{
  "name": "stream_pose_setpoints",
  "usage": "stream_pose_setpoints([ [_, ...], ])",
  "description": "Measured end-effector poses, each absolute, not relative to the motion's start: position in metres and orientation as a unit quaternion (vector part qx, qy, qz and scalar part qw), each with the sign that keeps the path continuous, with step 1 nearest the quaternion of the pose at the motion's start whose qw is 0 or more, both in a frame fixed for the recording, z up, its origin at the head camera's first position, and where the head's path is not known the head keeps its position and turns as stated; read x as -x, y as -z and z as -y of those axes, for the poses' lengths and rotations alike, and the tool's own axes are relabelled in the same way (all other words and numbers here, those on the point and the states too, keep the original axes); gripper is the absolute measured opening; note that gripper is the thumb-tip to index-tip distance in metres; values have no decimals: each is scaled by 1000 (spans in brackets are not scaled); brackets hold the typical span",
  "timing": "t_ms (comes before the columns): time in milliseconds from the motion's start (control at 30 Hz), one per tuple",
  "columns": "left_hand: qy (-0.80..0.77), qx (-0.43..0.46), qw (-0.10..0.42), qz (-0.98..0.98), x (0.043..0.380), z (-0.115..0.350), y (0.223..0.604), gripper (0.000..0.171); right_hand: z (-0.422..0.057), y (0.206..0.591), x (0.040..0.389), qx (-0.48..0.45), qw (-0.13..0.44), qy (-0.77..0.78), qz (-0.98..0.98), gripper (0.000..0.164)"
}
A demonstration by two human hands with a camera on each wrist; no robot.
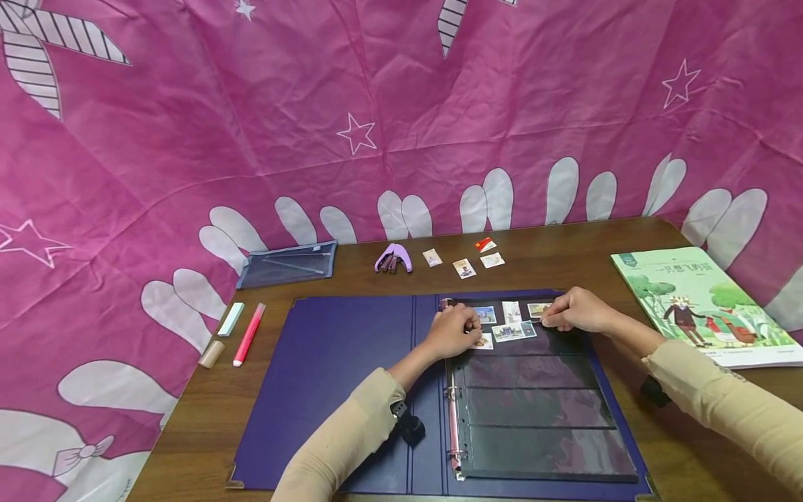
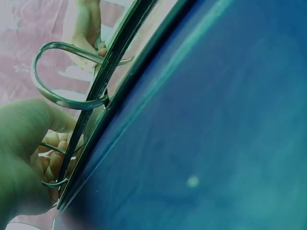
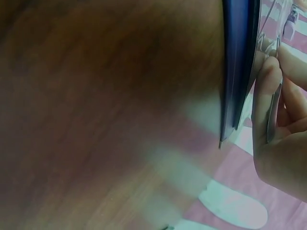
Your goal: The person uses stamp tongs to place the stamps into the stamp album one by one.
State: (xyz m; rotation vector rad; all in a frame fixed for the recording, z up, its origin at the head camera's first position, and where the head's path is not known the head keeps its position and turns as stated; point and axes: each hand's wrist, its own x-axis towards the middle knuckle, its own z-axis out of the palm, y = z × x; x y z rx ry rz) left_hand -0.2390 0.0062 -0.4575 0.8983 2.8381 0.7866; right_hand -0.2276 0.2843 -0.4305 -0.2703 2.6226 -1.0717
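A navy ring binder [image 1: 345,376] lies open, with a black stamp page [image 1: 533,404] of clear pocket strips on its right side. Several stamps [image 1: 514,331] sit in and over the top row. My left hand [image 1: 452,331] bends its fingers over the top left of the page, beside a stamp [image 1: 483,341]; whether they pinch the pocket film I cannot tell. At the top right, my right hand [image 1: 577,310] grips metal tweezers [image 3: 273,115] between thumb and fingers, close to the row's last stamp [image 1: 537,310]. The binder's metal ring [image 2: 67,48] shows in the left wrist view.
Loose stamps [image 1: 464,268] and a purple clip-like tool [image 1: 393,258] lie behind the binder. To the left are a blue mesh pouch [image 1: 288,265], a pink marker [image 1: 249,335], a pale green eraser-like block [image 1: 231,319] and a tan cylinder [image 1: 212,354]. A picture book [image 1: 709,307] lies right.
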Motion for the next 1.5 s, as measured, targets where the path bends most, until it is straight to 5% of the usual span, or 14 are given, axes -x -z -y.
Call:
stream_pose_setpoints([
  [200, -274, -313, 3, -909, 243, -5, 465, 7, -286, 429, 232, 107, 181, 386, -898, 25],
  [767, -256, -294, 21, -921, 238, -5, 456, 5, -290, 418, 251, 180, 252, 370, -876, 18],
  [1500, -270, -291, 21, -917, 238, -5, 455, 5, -284, 409, 269, 236, 286, 330, -868, 12],
])
